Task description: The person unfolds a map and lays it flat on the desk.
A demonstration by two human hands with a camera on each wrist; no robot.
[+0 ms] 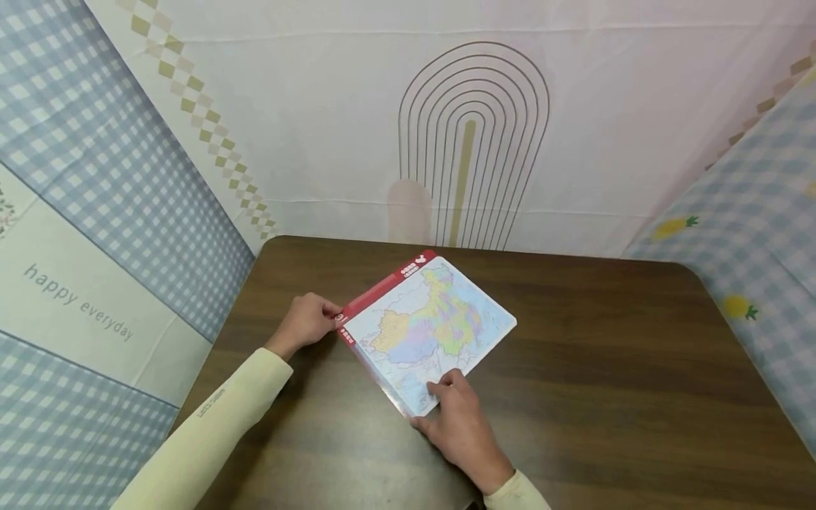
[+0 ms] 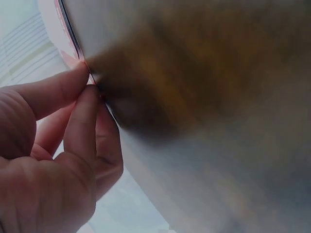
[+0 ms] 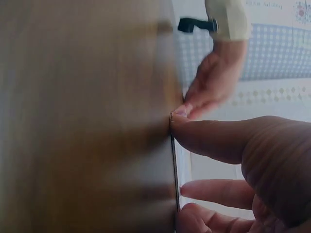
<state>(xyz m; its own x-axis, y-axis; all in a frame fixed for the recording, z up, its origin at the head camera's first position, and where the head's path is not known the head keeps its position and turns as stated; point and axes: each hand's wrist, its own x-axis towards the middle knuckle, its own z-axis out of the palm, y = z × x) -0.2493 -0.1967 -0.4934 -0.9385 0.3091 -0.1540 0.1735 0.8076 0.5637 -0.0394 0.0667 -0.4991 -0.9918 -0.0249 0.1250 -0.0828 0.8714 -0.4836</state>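
The map is over the middle of the brown table, set askew, one corner toward the person and the red strip running along its far left edge. Only the head view shows its printed face, with a patchwork of yellow, violet, green and pink areas on pale blue; both wrist views catch it nearly edge-on, as a thin dark line. The left hand pinches the left corner, where the strip ends. From above its grip is partly hidden behind its own knuckles, but the left wrist view shows the thumb and fingertips meeting at the thin edge. The right hand grips the near corner: in the head view the thumb lies at the tip and a bent forefinger reaches over the face, while the right wrist view adds more fingers along the edge. That view also has the left hand close beyond the right thumb, and a dark tab jutting from the left sleeve, which does not show from above. Whether the map lies fully flat or is slightly raised, I cannot tell. The head view alone takes in the wide cloth behind, with its printed arch, and the checked cloth at the left, lettered "happy everyday".
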